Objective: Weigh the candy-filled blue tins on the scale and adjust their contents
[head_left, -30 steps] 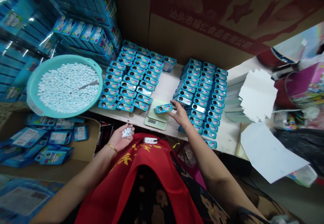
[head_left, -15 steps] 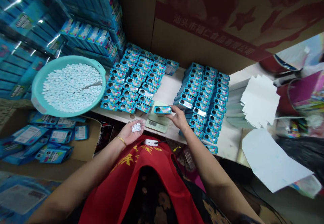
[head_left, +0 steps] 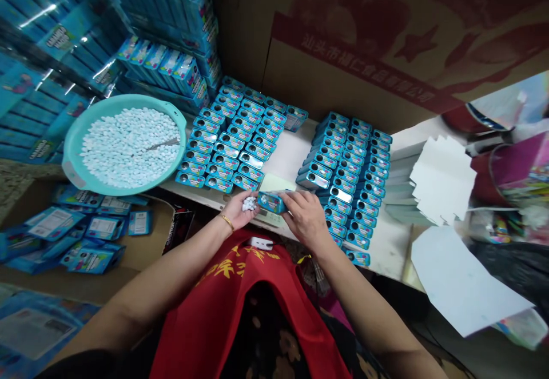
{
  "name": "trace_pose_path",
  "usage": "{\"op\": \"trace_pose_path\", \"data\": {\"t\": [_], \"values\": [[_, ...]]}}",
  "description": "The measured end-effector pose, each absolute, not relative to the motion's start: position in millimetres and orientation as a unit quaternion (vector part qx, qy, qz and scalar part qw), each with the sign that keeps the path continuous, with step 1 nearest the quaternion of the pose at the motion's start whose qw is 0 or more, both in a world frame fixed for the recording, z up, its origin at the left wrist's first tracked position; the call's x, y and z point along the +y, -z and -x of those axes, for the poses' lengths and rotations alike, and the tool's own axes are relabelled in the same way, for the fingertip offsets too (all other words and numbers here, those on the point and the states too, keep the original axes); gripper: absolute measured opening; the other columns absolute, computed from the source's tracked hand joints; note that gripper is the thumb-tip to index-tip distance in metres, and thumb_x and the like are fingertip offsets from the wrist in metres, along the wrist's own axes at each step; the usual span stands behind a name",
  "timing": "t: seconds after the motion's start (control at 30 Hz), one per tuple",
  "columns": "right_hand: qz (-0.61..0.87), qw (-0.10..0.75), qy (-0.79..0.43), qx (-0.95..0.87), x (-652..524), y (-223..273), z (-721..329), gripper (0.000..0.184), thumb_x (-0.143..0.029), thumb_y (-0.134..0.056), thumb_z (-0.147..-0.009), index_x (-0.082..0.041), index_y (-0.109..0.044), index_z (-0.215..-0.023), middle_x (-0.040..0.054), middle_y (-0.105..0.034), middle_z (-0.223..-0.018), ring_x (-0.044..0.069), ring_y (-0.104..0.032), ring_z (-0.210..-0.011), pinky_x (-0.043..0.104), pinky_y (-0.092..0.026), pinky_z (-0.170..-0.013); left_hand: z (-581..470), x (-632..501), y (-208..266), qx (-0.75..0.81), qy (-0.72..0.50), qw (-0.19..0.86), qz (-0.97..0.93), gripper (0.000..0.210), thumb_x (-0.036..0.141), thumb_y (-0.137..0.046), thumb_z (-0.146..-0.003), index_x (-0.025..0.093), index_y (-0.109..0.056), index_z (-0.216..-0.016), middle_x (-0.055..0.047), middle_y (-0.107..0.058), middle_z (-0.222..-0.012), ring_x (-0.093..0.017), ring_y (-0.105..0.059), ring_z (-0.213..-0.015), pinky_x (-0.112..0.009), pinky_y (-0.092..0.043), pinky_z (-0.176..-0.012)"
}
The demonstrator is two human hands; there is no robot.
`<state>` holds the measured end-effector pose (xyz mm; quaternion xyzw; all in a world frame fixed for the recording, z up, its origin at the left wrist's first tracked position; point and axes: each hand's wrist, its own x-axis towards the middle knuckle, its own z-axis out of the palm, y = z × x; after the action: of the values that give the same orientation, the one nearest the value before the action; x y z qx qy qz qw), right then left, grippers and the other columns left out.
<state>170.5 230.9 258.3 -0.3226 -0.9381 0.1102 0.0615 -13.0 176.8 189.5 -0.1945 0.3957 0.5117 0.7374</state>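
My left hand (head_left: 241, 212) is cupped palm up, with a small heap of white candies (head_left: 249, 203) in it. Gripped in my right hand (head_left: 305, 213), a small blue candy box (head_left: 270, 202) lies tilted with its holed end toward those candies. Both hands meet in front of a pale green scale (head_left: 274, 183), which they partly cover. Rows of upright blue boxes with round holes in their tops stand on either side: a left group (head_left: 234, 139) and a right group (head_left: 349, 182).
A turquoise basin (head_left: 182, 124) at the left holds many white candies and a metal scoop (head_left: 163, 145). Below it, a cardboard carton (head_left: 150, 247) contains several blue packs. Stacked blue packages (head_left: 171, 19) rise behind. A large brown carton (head_left: 343, 76) borders the table's back; white cards (head_left: 444, 176) lie right.
My right hand has lifted the blue box off the scale, brought it toward me and tilted it to my left palm. The left hand has moved right and slightly up with its candies.
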Motion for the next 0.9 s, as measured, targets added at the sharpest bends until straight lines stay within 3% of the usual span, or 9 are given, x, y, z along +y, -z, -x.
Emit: {"op": "trace_pose_path", "data": {"t": [0.73,0.9], "values": [[0.356,0.080,-0.123,-0.923,220,-252,-175,0.039,-0.027,-0.046,-0.083,-0.020,-0.046,-0.121,0.0083,-0.057,-0.109,0.025,-0.045,-0.098,0.040,-0.034,-0.080,8,182,-187,0.421,-0.496,0.738,0.180,0.014,0.018,-0.050,-0.079,0.008,-0.058,-0.073,-0.005,-0.058,-0.059,-0.010,-0.055,-0.050,-0.019,-0.046,-0.044],[0.403,0.147,-0.197,-0.882,226,-236,-184,0.038,-0.027,-0.051,-0.080,-0.019,-0.049,-0.117,0.0082,-0.057,-0.106,0.023,-0.047,-0.097,0.037,-0.038,-0.083,8,181,-186,0.407,-0.495,0.749,0.167,0.016,0.019,-0.050,-0.080,0.006,-0.059,-0.077,-0.007,-0.058,-0.060,-0.012,-0.057,-0.052,-0.019,-0.046,-0.044]]}}
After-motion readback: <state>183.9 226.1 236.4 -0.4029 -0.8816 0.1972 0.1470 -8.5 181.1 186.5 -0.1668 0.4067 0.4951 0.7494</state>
